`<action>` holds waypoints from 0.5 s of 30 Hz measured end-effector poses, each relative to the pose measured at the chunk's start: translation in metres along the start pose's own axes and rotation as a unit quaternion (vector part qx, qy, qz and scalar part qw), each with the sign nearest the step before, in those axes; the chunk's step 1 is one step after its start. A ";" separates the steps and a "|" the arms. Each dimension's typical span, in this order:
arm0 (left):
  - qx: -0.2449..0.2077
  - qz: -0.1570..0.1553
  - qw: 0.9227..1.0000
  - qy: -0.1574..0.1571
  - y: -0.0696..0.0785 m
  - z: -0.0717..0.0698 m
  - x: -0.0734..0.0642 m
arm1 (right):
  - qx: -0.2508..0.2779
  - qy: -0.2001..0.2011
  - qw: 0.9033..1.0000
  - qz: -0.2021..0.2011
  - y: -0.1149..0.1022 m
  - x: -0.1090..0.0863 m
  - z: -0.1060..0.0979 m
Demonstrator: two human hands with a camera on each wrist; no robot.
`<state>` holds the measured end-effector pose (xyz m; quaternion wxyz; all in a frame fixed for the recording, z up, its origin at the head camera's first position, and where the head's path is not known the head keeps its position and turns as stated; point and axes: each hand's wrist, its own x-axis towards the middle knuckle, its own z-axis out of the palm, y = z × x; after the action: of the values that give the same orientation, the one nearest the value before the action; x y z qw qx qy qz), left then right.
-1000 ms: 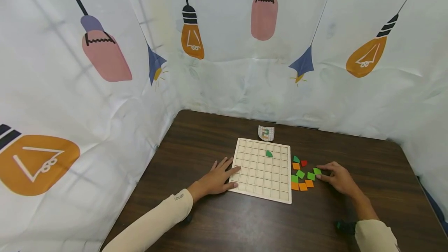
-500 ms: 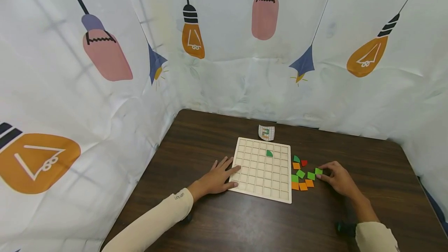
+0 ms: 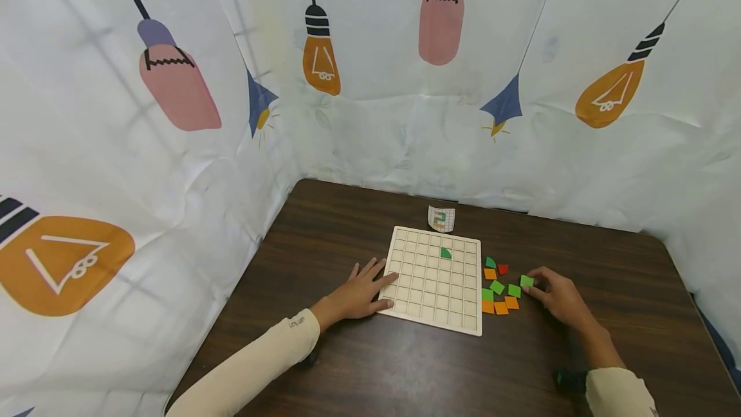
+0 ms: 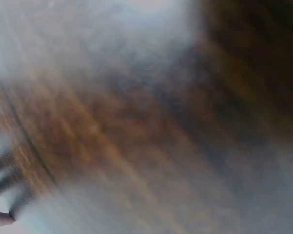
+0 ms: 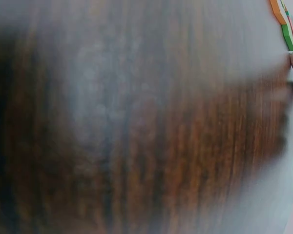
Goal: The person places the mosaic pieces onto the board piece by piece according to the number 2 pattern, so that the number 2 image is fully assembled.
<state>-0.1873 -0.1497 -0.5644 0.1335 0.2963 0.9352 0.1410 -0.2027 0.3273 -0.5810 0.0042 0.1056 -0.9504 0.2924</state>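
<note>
a pale board (image 3: 428, 282), marked off in a grid of squares, lies flat on the dark wood-grained tabletop (image 3: 405, 372), roughly midway between the left and right edges. a dark green quarter-round (image 3: 446, 253) sits in a square toward the board's far edge, a little right of centre.

the right hand (image 3: 557, 291) is beyond the loose pieces, on the side toward the tabletop's right edge. its grip pinches a light green tile (image 3: 526, 281) between thumb and fingertips; whether that tile is lifted or touches the tabletop is hard to tell, as the right wrist view catches only fingers and a few coloured edges at its border.

the left hand (image 3: 361, 291) has its fingers spread and straight, its grip released, with index finger and thumb over the board's left edge near the near left corner.

between the board's right edge and the right hand lie a second dark green quarter-round (image 3: 490, 262), a red piece (image 3: 503, 269) just beside it, an orange tile (image 3: 490, 273), three other light green tiles (image 3: 514, 291) and, nearest the person, three more orange tiles (image 3: 500, 308).

a small printed card (image 3: 441, 219) lies between the board and the tabletop's far edge.
</note>
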 end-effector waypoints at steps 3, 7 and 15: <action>-0.001 -0.002 1.000 0.000 0.000 0.000 0.000 | 0.004 0.008 1.000 -0.007 -0.001 0.000 0.000; -0.002 -0.003 1.000 0.000 -0.001 0.001 0.000 | 0.005 0.017 1.000 -0.009 -0.003 -0.001 0.000; 0.006 0.000 1.000 0.001 -0.002 0.002 0.001 | 0.048 0.020 0.998 0.019 -0.010 -0.003 0.000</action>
<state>-0.1881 -0.1504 -0.5667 0.1307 0.2967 0.9362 0.1359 -0.1981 0.3192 -0.5758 0.0122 0.0821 -0.9370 0.3395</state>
